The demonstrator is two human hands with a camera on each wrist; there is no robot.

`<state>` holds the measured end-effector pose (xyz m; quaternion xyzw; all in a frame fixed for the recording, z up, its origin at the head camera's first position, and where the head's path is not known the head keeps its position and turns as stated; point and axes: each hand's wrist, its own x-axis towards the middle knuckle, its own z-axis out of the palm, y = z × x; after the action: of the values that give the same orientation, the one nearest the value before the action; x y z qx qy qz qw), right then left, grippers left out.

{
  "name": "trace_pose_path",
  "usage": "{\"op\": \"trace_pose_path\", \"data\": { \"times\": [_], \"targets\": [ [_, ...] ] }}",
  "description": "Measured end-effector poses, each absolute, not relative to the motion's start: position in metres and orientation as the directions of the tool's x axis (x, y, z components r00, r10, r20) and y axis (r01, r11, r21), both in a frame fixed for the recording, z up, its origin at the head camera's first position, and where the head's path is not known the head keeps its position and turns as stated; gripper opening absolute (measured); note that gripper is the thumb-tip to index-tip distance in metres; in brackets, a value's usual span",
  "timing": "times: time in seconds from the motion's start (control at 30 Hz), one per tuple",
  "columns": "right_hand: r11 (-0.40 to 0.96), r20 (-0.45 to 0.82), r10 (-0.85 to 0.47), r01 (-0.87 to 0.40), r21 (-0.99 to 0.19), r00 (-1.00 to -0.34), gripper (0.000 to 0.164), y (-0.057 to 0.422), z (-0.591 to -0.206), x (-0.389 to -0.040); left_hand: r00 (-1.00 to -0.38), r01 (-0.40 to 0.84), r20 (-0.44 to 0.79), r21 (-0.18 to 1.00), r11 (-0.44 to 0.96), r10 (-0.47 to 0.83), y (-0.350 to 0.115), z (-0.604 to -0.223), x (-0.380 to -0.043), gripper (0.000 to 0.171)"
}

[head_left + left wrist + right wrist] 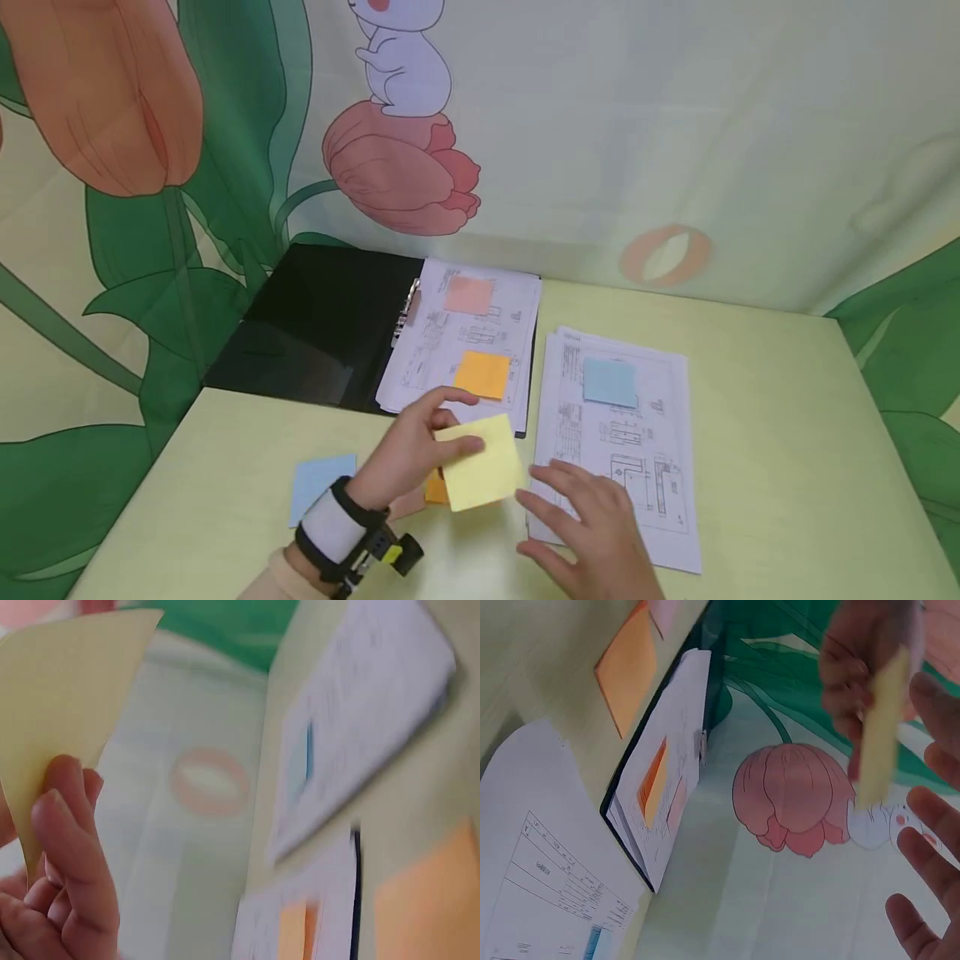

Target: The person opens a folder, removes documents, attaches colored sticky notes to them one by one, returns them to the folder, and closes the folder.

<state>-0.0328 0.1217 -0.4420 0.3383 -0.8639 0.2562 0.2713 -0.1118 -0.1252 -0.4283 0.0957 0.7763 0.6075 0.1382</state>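
A square yellow sticky note (495, 475) is pinched between the thumb and fingers of my left hand (408, 450), raised above the table. In the left wrist view the yellow sticky note (71, 690) bends slightly along its length. My right hand (596, 525) is just right of it, fingers spread and holding nothing. The right wrist view shows those fingers (934, 825) apart from the note. Below my left hand, a blue sticky note (322, 479), a pink one (408, 503) and an orange one (435, 490) lie on the table, partly hidden.
Behind my left hand is an open black binder (322, 325) of printed drawings, bearing a pink note (467, 296) and an orange note (482, 373). To its right lies a loose paper stack (660, 542) with a blue note (609, 382). A printed curtain (562, 150) hangs behind the table.
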Motion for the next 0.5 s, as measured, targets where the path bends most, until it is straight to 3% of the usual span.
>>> {"op": "trace_pose_path", "data": {
  "times": [0.1,0.23,0.3,0.4,0.5],
  "targets": [
    [0.644,0.68,-0.473,-0.746,-0.167,-0.56,0.035,0.104,-0.439,-0.039,-0.922,-0.083,-0.13,0.986,0.142,0.365,-0.099,-0.426,-0.104,0.049],
    [0.579,0.771,-0.341,-0.766,-0.278,-0.538,0.032,0.107,-0.442,-0.043,-0.898,-0.125,-0.131,0.991,0.041,0.421,-0.085,-0.426,-0.099,0.044],
    [0.519,0.775,-0.252,-0.757,-0.397,-0.579,0.029,0.111,-0.444,-0.043,-0.868,-0.165,-0.133,0.986,-0.025,0.479,-0.084,-0.427,-0.098,0.042],
    [0.407,0.723,-0.122,-0.699,-0.588,-0.679,0.009,0.116,-0.444,-0.041,-0.798,-0.259,-0.147,0.959,-0.112,0.585,-0.086,-0.429,-0.098,0.047],
    [0.278,0.622,-0.026,-0.603,-0.747,-0.783,0.017,0.117,-0.444,-0.04,-0.749,-0.327,-0.172,0.936,-0.131,0.64,-0.087,-0.433,-0.099,0.049]
  ]
}}
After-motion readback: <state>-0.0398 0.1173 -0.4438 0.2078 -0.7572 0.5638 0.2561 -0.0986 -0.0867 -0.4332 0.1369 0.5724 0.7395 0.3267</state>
